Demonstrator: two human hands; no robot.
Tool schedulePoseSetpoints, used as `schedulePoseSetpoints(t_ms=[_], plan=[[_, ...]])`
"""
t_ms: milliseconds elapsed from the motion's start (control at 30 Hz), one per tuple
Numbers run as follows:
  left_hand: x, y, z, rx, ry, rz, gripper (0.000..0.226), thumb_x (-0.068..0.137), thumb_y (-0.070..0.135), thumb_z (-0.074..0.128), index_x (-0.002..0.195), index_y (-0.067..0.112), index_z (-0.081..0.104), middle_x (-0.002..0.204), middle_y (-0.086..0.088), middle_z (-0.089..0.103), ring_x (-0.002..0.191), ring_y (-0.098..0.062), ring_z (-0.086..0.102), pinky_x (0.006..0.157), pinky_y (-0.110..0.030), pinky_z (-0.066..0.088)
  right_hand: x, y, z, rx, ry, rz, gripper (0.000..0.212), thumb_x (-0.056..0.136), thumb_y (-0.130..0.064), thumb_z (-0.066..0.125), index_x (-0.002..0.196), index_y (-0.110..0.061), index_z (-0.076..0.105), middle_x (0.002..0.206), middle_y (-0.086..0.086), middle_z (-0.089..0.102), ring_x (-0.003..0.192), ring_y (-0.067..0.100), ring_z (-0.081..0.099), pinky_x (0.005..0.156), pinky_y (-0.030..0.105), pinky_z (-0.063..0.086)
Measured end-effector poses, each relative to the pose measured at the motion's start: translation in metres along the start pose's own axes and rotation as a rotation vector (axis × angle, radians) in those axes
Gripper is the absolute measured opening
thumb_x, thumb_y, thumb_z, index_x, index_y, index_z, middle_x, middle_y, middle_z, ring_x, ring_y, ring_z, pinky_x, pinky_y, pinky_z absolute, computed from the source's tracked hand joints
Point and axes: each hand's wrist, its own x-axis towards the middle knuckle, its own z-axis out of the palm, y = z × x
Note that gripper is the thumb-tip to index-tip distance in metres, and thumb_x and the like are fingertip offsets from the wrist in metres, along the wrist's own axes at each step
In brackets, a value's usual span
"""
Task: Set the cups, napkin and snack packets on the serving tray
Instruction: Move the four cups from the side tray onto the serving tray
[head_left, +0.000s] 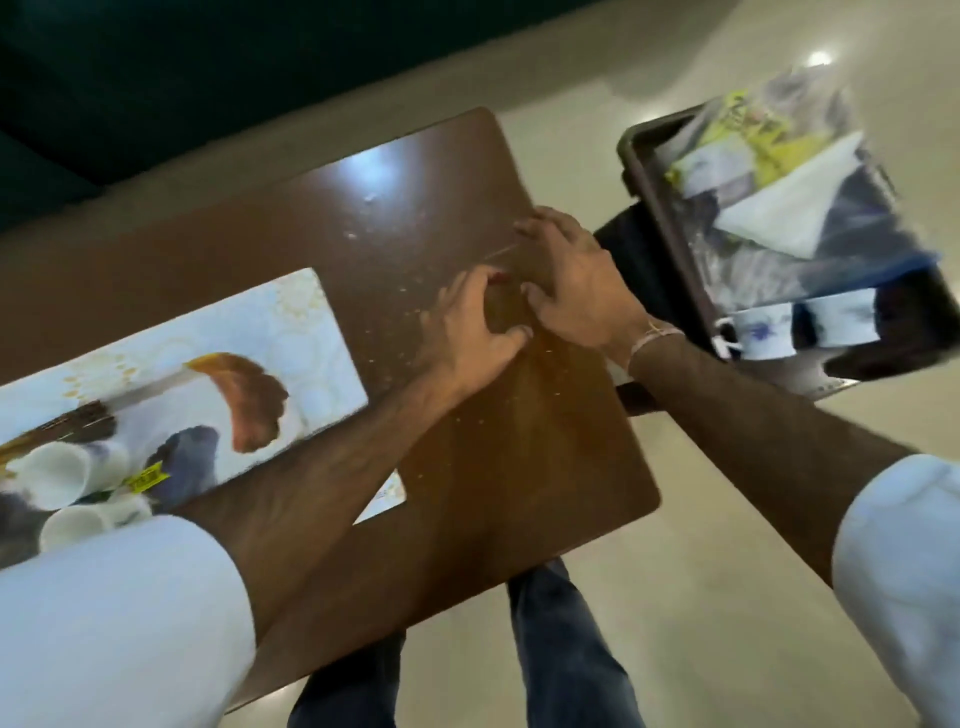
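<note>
My left hand (467, 332) and my right hand (576, 280) rest side by side on the bare brown tabletop (519, 457), fingers spread and fingertips down, with nothing in them. A white patterned tray (291, 332) lies on the table at the left. At its near end it carries white cups (57, 473) on their sides and a dark packet with a yellow label (171, 467). At the right a dark tray (670, 218) holds yellow and clear snack packets (753, 124), a folded white napkin (795, 208) and two white cups (763, 332). The frame is blurred.
Pale crumbs (415, 312) are scattered over the tabletop around my hands. The dark tray sits off the table's right edge on a low dark stand (634, 249). Shiny beige floor (727, 597) surrounds the table, and my legs in jeans (561, 649) stand below its near edge.
</note>
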Motion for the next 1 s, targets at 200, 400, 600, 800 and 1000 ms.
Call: schedulePoseSetpoints(t_ms=[200, 400, 600, 800, 1000], plan=[[0.040, 0.101, 0.110, 0.013, -0.180, 0.154, 0.052, 0.079, 0.042, 0.073, 0.124, 0.026, 0.053, 0.125, 0.005, 0.060, 0.114, -0.017, 0.058, 0.100, -0.050, 0.046, -0.043, 0.139, -0.068, -0.123, 0.196, 0.286, 0.047, 0.089, -0.031, 0.059, 0.135, -0.019, 0.053, 0.141, 0.012, 0.048, 0.129, 0.035, 0.046, 0.106, 0.049, 0.036], [0.066, 0.167, 0.200, 0.413, -0.272, 0.325, 0.054, 0.083, 0.056, 0.063, 0.125, 0.024, 0.054, 0.128, -0.003, 0.058, 0.120, -0.025, 0.053, 0.100, -0.046, 0.033, -0.089, 0.263, -0.108, -0.095, 0.266, 0.640, 0.061, 0.081, -0.046, 0.067, 0.133, -0.018, 0.050, 0.144, 0.019, 0.042, 0.136, 0.043, 0.037, 0.109, 0.056, 0.034], [0.080, 0.176, 0.233, 0.435, -0.335, 0.215, 0.037, 0.081, 0.043, 0.073, 0.109, 0.023, 0.060, 0.116, -0.005, 0.066, 0.109, -0.026, 0.061, 0.093, -0.044, 0.047, -0.111, 0.315, -0.095, 0.079, 0.019, 0.688, 0.087, 0.078, -0.053, 0.077, 0.147, -0.019, 0.035, 0.138, 0.018, 0.054, 0.124, 0.039, 0.056, 0.105, 0.044, 0.045], [0.070, 0.167, 0.210, 0.179, -0.291, 0.279, 0.031, 0.076, 0.031, 0.080, 0.087, 0.029, 0.051, 0.114, 0.003, 0.057, 0.100, -0.015, 0.053, 0.092, -0.044, 0.049, -0.116, 0.296, -0.090, 0.243, 0.257, 0.631, 0.077, 0.076, -0.038, 0.084, 0.137, -0.011, 0.044, 0.134, 0.013, 0.059, 0.120, 0.031, 0.059, 0.100, 0.037, 0.049], [0.054, 0.129, 0.137, -0.032, -0.167, 0.288, 0.056, 0.067, 0.021, 0.085, 0.107, 0.032, 0.045, 0.117, 0.011, 0.049, 0.102, 0.001, 0.047, 0.081, -0.017, 0.049, -0.106, 0.216, -0.083, 0.401, 0.382, 0.409, 0.076, 0.074, -0.027, 0.085, 0.139, -0.013, 0.047, 0.134, 0.005, 0.058, 0.115, 0.014, 0.054, 0.097, 0.021, 0.045]])
